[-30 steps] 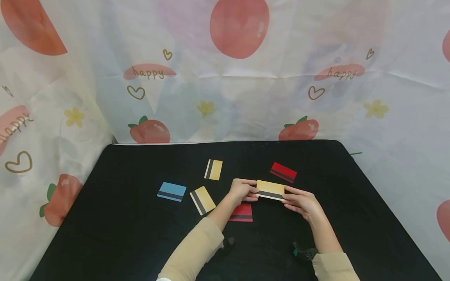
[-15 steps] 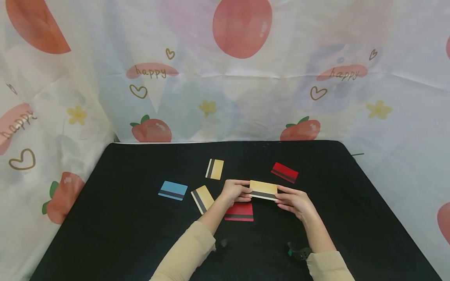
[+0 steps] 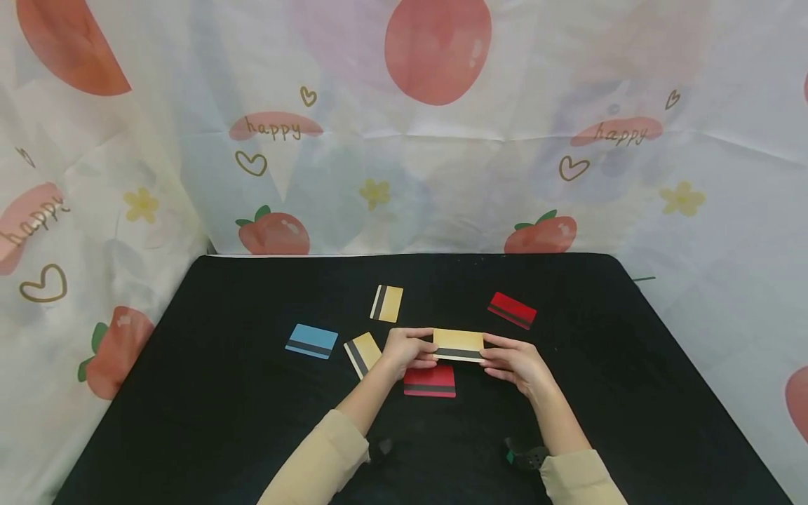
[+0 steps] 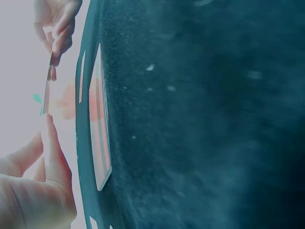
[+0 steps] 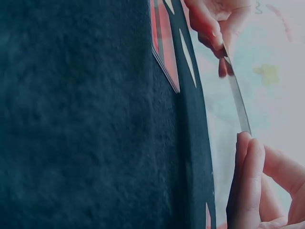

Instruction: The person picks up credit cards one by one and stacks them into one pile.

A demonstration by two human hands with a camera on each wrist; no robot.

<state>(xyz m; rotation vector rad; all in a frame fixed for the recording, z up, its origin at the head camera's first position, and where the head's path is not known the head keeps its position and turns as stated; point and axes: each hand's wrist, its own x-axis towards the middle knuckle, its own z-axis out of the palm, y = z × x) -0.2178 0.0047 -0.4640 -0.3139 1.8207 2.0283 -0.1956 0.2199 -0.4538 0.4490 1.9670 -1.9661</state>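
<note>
A gold card (image 3: 459,339) with a dark stripe is held up between both hands above the black table. My left hand (image 3: 404,351) pinches its left end, and my right hand (image 3: 516,361) pinches its right end. The wrist views show this card (image 4: 47,93) nearly edge-on and well clear of the tabletop, slightly bowed in the right wrist view. Just below it in the head view lies a pinkish-red card (image 3: 430,382) with a dark stripe. That red card (image 5: 164,47) shows several layered edges in the right wrist view.
On the black table (image 3: 252,435) lie a blue card (image 3: 312,341) at left, a gold card (image 3: 386,304) farther back and a red card (image 3: 512,310) at back right. Another gold card (image 3: 362,353) is partly behind the left forearm. A printed curtain (image 3: 442,182) hangs behind.
Both hands have moved left with the gold card, bringing it from the right side to above the pinkish-red card. That red card shows more fully now. The view has shifted slightly.
</note>
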